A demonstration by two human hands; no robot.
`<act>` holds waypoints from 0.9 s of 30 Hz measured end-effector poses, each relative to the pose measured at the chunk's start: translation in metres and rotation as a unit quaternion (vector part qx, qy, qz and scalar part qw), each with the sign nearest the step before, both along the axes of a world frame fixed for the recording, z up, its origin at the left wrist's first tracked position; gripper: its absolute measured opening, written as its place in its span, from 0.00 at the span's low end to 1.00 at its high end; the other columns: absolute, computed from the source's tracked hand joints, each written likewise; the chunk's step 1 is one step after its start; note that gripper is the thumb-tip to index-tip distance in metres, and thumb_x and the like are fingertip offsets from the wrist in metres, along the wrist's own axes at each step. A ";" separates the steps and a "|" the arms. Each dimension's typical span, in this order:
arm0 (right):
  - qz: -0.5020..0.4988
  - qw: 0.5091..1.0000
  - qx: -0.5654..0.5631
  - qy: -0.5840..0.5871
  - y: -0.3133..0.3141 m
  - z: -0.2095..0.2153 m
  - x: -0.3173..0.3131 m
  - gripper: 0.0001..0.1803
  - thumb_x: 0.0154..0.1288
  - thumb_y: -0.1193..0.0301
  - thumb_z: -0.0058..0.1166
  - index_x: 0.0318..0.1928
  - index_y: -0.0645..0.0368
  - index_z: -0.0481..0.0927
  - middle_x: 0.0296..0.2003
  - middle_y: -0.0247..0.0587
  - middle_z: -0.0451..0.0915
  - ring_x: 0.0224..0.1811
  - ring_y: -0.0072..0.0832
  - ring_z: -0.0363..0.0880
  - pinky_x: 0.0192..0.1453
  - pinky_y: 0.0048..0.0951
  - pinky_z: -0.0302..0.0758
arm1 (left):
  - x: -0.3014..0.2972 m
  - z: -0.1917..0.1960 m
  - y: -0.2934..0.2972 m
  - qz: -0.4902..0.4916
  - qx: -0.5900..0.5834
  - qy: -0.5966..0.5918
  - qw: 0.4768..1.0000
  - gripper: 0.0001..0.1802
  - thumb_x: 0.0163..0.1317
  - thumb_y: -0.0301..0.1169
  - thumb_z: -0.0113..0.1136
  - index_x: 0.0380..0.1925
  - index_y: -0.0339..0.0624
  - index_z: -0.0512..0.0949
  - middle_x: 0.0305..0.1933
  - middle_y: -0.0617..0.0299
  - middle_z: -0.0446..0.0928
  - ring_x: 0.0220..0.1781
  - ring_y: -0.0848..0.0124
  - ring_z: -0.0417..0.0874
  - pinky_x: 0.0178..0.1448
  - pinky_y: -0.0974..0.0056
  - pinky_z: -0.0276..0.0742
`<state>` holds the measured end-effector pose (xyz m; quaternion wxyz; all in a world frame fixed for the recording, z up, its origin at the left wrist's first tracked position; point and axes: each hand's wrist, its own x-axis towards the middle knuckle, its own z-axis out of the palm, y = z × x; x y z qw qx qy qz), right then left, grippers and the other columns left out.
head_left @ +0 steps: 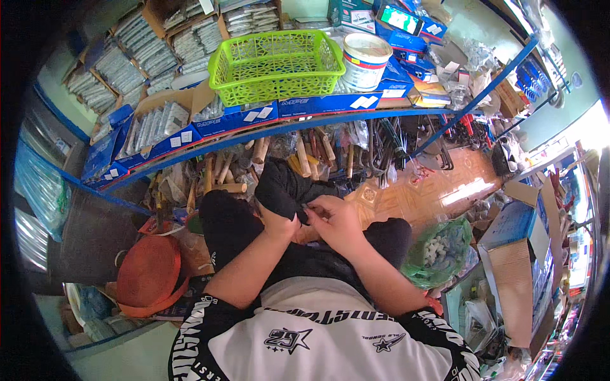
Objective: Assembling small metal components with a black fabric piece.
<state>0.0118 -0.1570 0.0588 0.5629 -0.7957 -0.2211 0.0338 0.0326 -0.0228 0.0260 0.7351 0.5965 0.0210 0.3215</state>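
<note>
Above my lap a bunched piece of black cloth point(283, 188) is held up between both hands. My left hand point(278, 222) reaches up into or behind it, so its fingers are hidden under the fabric. With fingertips pinched together, my right hand point(335, 221) grips the cloth's lower right edge. Whether the cloth is a garment or something else, I cannot tell. My bent legs in dark trousers point(229, 222) lie just beneath and to either side.
Ahead is a blue shelf edge point(254, 134) bearing blue boxes point(238, 120), a green basket point(279, 86) and a white bucket point(367, 62). Wooden handles point(302, 155) stick out below. An orange rolled band point(147, 273) lies left; a green plastic bag point(413, 270) and cardboard box point(508, 279) stand right.
</note>
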 end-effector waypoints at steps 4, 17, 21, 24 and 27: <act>-0.057 0.998 0.038 0.012 0.004 -0.001 -0.002 0.08 0.61 0.80 0.60 0.41 0.67 0.81 0.31 0.40 0.82 0.34 0.23 0.83 0.37 0.23 0.77 | 0.005 0.014 0.017 -0.227 -0.427 0.024 0.875 0.10 0.67 0.36 0.49 0.34 0.41 0.73 0.33 0.56 0.77 0.35 0.60 0.78 0.45 0.59 0.76; 0.119 0.760 0.396 0.501 -0.011 -0.020 0.008 0.05 0.67 0.75 0.58 0.41 0.62 0.79 0.34 0.35 0.81 0.34 0.22 0.82 0.40 0.24 0.79 | 0.002 0.002 0.034 -0.413 -0.383 0.075 0.823 0.23 0.67 0.50 0.45 0.33 0.42 0.77 0.32 0.54 0.79 0.31 0.58 0.78 0.40 0.51 0.76; 0.041 0.932 0.221 0.284 0.004 -0.013 -0.001 0.04 0.68 0.76 0.57 0.40 0.64 0.78 0.33 0.34 0.81 0.34 0.22 0.82 0.39 0.23 0.79 | 0.007 0.004 0.031 -0.397 -0.481 0.014 0.782 0.25 0.67 0.51 0.44 0.32 0.41 0.77 0.31 0.53 0.79 0.32 0.56 0.79 0.41 0.51 0.77; 0.046 0.966 0.133 0.217 0.002 -0.009 0.003 0.05 0.69 0.75 0.56 0.42 0.65 0.78 0.32 0.35 0.82 0.33 0.22 0.82 0.38 0.23 0.78 | 0.007 0.021 0.033 -0.415 -0.420 -0.004 0.807 0.18 0.70 0.44 0.44 0.32 0.43 0.74 0.32 0.56 0.77 0.34 0.62 0.78 0.43 0.55 0.76; 0.132 0.933 0.167 0.290 -0.006 0.000 0.014 0.08 0.72 0.71 0.52 0.43 0.65 0.78 0.32 0.37 0.82 0.32 0.23 0.82 0.38 0.24 0.78 | 0.003 0.034 0.042 -0.353 -0.449 0.116 0.812 0.18 0.69 0.44 0.44 0.30 0.42 0.74 0.31 0.57 0.77 0.33 0.61 0.78 0.44 0.55 0.75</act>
